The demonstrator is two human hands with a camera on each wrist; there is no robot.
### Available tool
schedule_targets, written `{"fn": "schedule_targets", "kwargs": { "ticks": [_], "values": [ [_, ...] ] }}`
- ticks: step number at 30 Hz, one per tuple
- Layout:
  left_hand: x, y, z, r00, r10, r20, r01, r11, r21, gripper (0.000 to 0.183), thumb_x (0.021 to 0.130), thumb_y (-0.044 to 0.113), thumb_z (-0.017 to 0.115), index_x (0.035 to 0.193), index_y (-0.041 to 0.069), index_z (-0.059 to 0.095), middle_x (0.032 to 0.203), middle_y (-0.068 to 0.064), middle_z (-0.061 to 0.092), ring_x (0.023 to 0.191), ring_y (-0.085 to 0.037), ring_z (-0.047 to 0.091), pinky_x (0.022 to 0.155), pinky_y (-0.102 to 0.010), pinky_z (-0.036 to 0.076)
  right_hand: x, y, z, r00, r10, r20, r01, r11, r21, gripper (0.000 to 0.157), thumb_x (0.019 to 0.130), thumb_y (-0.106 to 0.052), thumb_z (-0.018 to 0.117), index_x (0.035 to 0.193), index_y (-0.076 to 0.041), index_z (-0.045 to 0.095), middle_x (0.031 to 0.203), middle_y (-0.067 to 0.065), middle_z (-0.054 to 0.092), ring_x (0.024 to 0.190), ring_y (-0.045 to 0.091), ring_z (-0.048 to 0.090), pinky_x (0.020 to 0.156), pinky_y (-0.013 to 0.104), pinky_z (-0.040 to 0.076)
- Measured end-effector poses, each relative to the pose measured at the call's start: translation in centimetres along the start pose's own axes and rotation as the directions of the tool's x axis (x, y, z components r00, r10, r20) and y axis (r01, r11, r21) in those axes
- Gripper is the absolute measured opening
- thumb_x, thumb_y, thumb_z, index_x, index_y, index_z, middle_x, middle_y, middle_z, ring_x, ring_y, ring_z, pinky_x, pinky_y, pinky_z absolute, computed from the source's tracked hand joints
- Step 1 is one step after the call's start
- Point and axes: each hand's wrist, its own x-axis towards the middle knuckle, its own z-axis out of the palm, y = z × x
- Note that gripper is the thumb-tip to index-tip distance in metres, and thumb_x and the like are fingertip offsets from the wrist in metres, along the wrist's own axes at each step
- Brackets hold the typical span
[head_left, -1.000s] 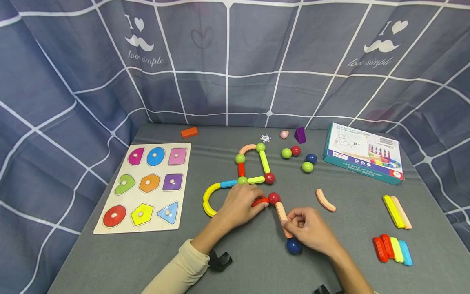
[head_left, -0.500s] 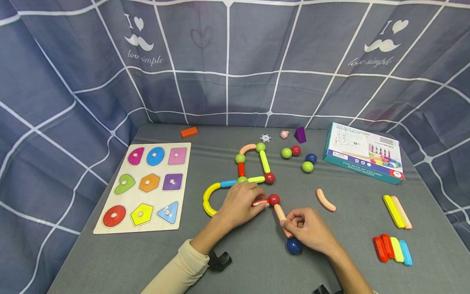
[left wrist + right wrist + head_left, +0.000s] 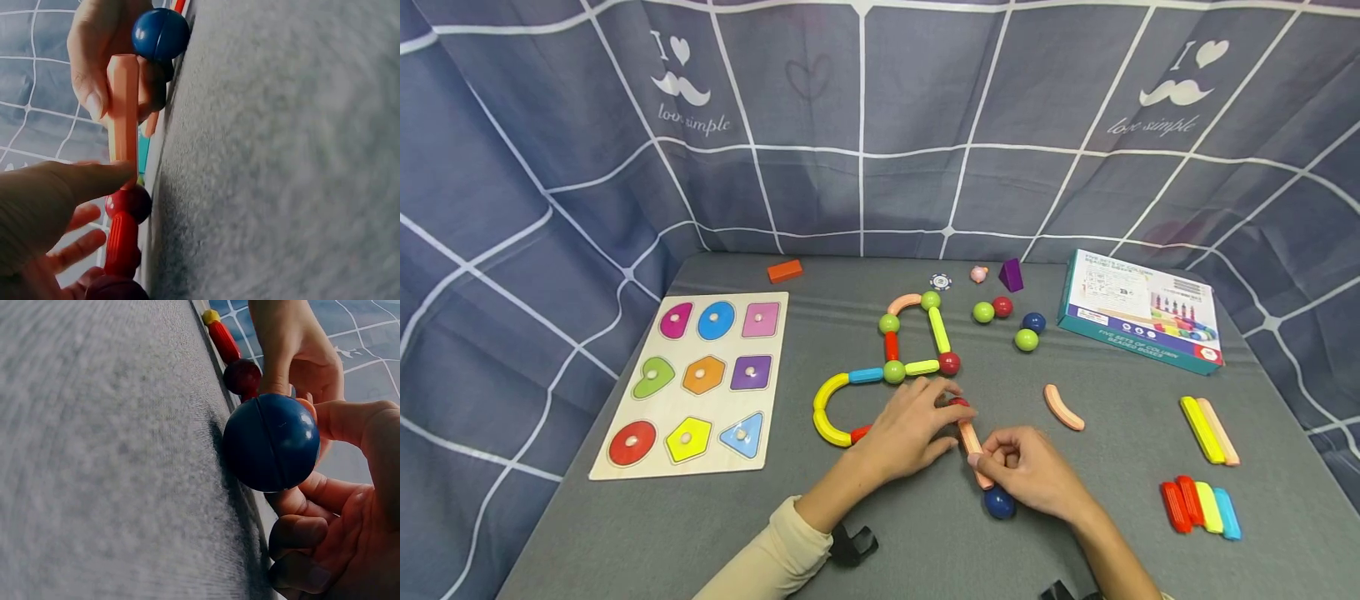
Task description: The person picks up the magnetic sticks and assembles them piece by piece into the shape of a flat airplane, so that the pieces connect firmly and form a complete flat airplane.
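Observation:
A peach ribbed magnetic stick (image 3: 970,443) slants between a red ball (image 3: 957,402) and a blue ball (image 3: 999,503). My right hand (image 3: 1030,471) pinches the stick near its lower end, thumb on top. My left hand (image 3: 908,429) reaches over the upper end, thumb and index finger on the stick beside the red ball. In the left wrist view the stick's free end (image 3: 125,59) shows, with the blue ball (image 3: 160,34) near it. A red stick (image 3: 122,244) joins the red ball; in the head view my left hand mostly covers it.
Yellow curved pieces (image 3: 823,408), a blue stick (image 3: 866,376) and a loop with green balls (image 3: 894,372) lie left and beyond. A shape board (image 3: 700,417) lies left. To the right are a box (image 3: 1138,312), a loose curved stick (image 3: 1063,408) and several sticks (image 3: 1201,506).
My left hand has moved right, from the red stick to the peach stick's upper end by the red ball. The right hand keeps its pinch on the peach stick.

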Motion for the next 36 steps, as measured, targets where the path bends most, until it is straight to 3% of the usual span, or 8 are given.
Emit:
{"fn": "schedule_targets", "kwargs": {
  "ticks": [6, 10, 14, 20, 24, 28, 33, 36],
  "values": [
    [0.1, 0.0, 0.4, 0.996, 0.048, 0.074, -0.049, 0.999, 0.014, 0.032, 0.081, 0.031, 0.076, 0.111, 0.034, 0.068, 0.131, 0.003, 0.046, 0.115, -0.016, 0.041, 0.088, -0.036, 0.039, -0.2, 0.1, 0.1, 1.0, -0.004, -0.008, 0.004, 0.999, -0.045, 0.019, 0.087, -0.032, 0.07, 0.073, -0.019, 0.065, 0.054, -0.006, 0.053, 0.039, 0.0, 0.035, 0.037, 0.02, 0.025],
    [0.3, 0.1, 0.6, 0.995, 0.068, 0.067, -0.071, 0.997, 0.04, 0.027, 0.083, 0.029, 0.074, 0.109, 0.034, 0.069, 0.126, 0.005, 0.048, 0.113, -0.015, 0.041, 0.088, -0.035, 0.037, -0.5, 0.2, 0.2, 1.0, -0.027, -0.002, 0.027, 0.996, -0.085, 0.014, 0.088, -0.026, 0.069, 0.077, -0.019, 0.065, 0.053, -0.007, 0.05, 0.039, -0.002, 0.03, 0.035, 0.021, 0.024],
    [0.3, 0.0, 0.8, 0.996, 0.073, 0.05, -0.076, 0.995, 0.057, 0.023, 0.085, 0.031, 0.072, 0.107, 0.034, 0.069, 0.123, 0.005, 0.049, 0.111, -0.014, 0.042, 0.085, -0.033, 0.036, -0.8, 0.2, 0.3, 0.999, -0.042, 0.008, 0.043, 0.993, -0.114, 0.013, 0.087, -0.032, 0.069, 0.079, -0.023, 0.066, 0.052, -0.008, 0.048, 0.038, -0.002, 0.029, 0.035, 0.022, 0.025],
    [0.5, 0.0, 1.2, 0.996, 0.076, 0.044, -0.08, 0.993, 0.085, 0.02, 0.084, 0.034, 0.071, 0.104, 0.035, 0.068, 0.121, 0.006, 0.05, 0.109, -0.013, 0.043, 0.082, -0.032, 0.036, -1.9, 0.5, -0.1, 0.995, -0.099, 0.017, 0.101, 0.982, -0.161, 0.008, 0.087, -0.038, 0.068, 0.088, -0.03, 0.065, 0.064, -0.01, 0.055, 0.044, 0.002, 0.039, 0.04, 0.023, 0.034],
    [0.6, 0.0, 1.1, 0.996, 0.078, 0.047, -0.082, 0.993, 0.089, 0.02, 0.085, 0.032, 0.072, 0.104, 0.034, 0.068, 0.121, 0.006, 0.05, 0.109, -0.013, 0.043, 0.083, -0.033, 0.036, -3.5, 0.8, -0.8, 0.993, -0.116, -0.021, 0.109, 0.971, -0.211, 0.024, 0.079, -0.041, 0.075, 0.097, -0.028, 0.064, 0.078, -0.011, 0.058, 0.057, 0.007, 0.048, 0.051, 0.022, 0.04],
    [0.6, -0.1, 1.0, 0.996, 0.072, 0.055, -0.076, 0.994, 0.084, 0.02, 0.085, 0.032, 0.071, 0.104, 0.034, 0.068, 0.121, 0.006, 0.049, 0.109, -0.013, 0.042, 0.084, -0.033, 0.036, -4.7, 0.9, -1.1, 0.992, -0.125, -0.016, 0.115, 0.954, -0.278, 0.038, 0.07, -0.045, 0.081, 0.1, -0.031, 0.062, 0.082, -0.014, 0.056, 0.062, 0.008, 0.048, 0.055, 0.02, 0.039],
    [0.5, -0.2, 1.0, 0.997, 0.057, 0.056, -0.061, 0.996, 0.069, 0.019, 0.084, 0.032, 0.072, 0.103, 0.034, 0.068, 0.121, 0.006, 0.05, 0.109, -0.013, 0.042, 0.083, -0.032, 0.036, -4.8, 0.9, -0.5, 0.988, -0.155, 0.012, 0.15, 0.932, -0.329, 0.035, 0.072, -0.047, 0.079, 0.099, -0.038, 0.061, 0.079, -0.017, 0.054, 0.06, 0.005, 0.046, 0.053, 0.018, 0.037],
    [0.5, -0.2, 1.0, 0.997, 0.06, 0.052, -0.063, 0.996, 0.061, 0.019, 0.084, 0.032, 0.072, 0.103, 0.034, 0.068, 0.121, 0.006, 0.05, 0.109, -0.013, 0.042, 0.082, -0.032, 0.035, -4.9, 0.9, -0.3, 0.985, -0.163, 0.048, 0.17, 0.944, -0.283, 0.032, 0.074, -0.044, 0.079, 0.099, -0.036, 0.061, 0.076, -0.015, 0.054, 0.059, 0.005, 0.047, 0.052, 0.018, 0.038]
  ]
}}
